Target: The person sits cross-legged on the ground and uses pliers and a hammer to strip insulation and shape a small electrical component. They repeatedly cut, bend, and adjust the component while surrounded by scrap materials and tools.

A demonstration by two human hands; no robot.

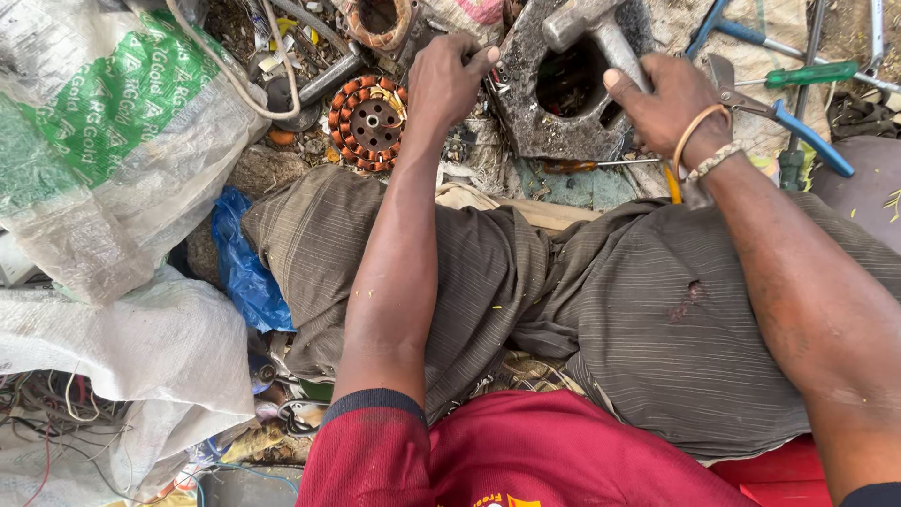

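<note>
Your right hand (668,101) wraps its fingers around the metal handle of a hammer (593,33), whose head sits above the hollow of a heavy grey metal block (554,94); the handle's lower part is hidden under your palm. Your left hand (447,80) is curled, fingertips pressed at the block's left edge, but what it pinches is too small to make out. A copper-wound stator (369,123) lies just left of it. Blue-handled pliers (779,117) run partly behind your right wrist
</note>
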